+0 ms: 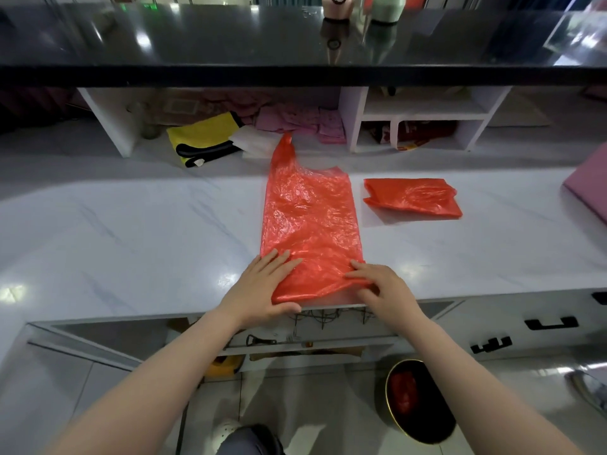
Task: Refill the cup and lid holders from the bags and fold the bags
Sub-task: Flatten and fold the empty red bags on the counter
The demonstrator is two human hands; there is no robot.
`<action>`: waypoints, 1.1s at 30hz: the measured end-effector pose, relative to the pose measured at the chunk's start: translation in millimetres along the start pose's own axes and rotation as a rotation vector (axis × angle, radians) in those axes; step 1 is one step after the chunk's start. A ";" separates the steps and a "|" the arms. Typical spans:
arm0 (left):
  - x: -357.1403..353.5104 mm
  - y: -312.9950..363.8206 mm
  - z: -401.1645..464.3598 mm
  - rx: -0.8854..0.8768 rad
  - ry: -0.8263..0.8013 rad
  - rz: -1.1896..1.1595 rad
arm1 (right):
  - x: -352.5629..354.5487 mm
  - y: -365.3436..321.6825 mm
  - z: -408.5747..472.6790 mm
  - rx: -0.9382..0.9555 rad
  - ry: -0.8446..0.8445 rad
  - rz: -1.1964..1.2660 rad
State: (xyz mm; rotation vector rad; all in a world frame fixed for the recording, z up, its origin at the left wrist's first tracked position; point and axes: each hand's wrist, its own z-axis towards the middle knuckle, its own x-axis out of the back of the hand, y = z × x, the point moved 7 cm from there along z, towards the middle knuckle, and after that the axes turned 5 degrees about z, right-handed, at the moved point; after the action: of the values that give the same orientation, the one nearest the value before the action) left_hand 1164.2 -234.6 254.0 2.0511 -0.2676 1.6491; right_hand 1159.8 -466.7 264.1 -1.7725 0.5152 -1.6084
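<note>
A red plastic bag (pixel 310 218) lies flat and lengthwise on the white marble counter (pixel 131 244), handles pointing away from me. My left hand (pixel 262 287) presses on its near left corner, thumb under the bag's bottom edge. My right hand (pixel 384 290) rests on the near right corner, fingers pinching the bottom edge. To the right lies a second red bag (pixel 412 198), folded into a flat rectangle. No cups, lids or holders show in this view.
A black glossy upper shelf (pixel 295 73) overhangs the back. Beneath it sit a yellow cloth (pixel 203 136), pink cloths (pixel 295 121) and a white cubby unit (pixel 420 116). A pink object (pixel 591 188) lies at the right edge. A dark bin (pixel 420 402) stands on the floor.
</note>
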 end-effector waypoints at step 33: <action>31.1 -81.8 33.8 0.493 0.426 -0.751 | 8.0 2.1 80.8 -0.392 0.329 -0.152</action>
State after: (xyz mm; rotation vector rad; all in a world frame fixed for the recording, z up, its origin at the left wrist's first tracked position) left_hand 1237.4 -176.0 258.2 1.6943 1.0146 1.6641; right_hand 1240.2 -456.0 267.8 -1.8647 0.9208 -2.0303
